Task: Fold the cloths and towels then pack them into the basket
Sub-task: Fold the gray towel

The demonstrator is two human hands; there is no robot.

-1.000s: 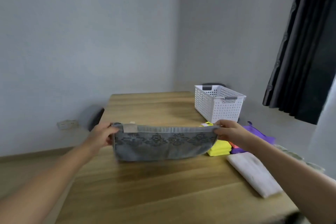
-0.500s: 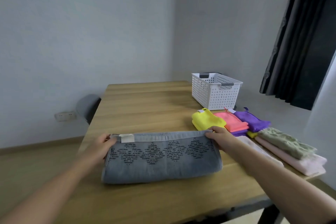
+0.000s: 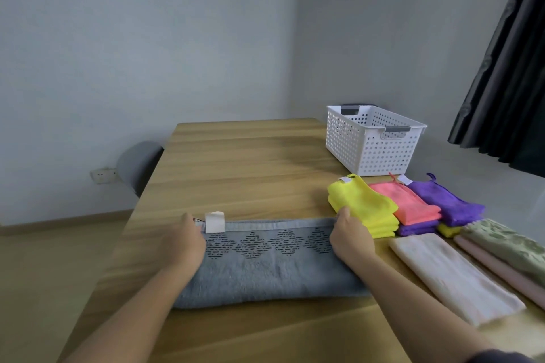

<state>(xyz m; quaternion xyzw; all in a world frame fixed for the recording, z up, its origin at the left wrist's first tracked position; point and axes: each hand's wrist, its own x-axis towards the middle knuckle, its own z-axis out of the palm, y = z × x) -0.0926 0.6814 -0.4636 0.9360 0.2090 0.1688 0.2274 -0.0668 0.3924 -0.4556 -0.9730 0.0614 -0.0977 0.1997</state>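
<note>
Two hands, left hand (image 3: 188, 240) and right hand (image 3: 351, 237), pinch the basket-side corners of the grey patterned terry towel (image 3: 265, 277), flat on the wooden bench (image 3: 236, 162) short of the white perforated plastic basket (image 3: 371, 150). Squaring those corners before the next fold should keep it neat.

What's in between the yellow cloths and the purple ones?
A stack of folded pink cloths lies between the yellow cloths and the purple cloths, side by side on the table, as the head view shows.

Pale grey walls (image 3: 147, 38) meet in a corner. Wooden table (image 3: 236, 162); grey chair (image 3: 138, 165) at its left side, socket (image 3: 103, 175) low on the wall. Dark curtain (image 3: 507, 82) right. Beige floor (image 3: 44, 259).
</note>
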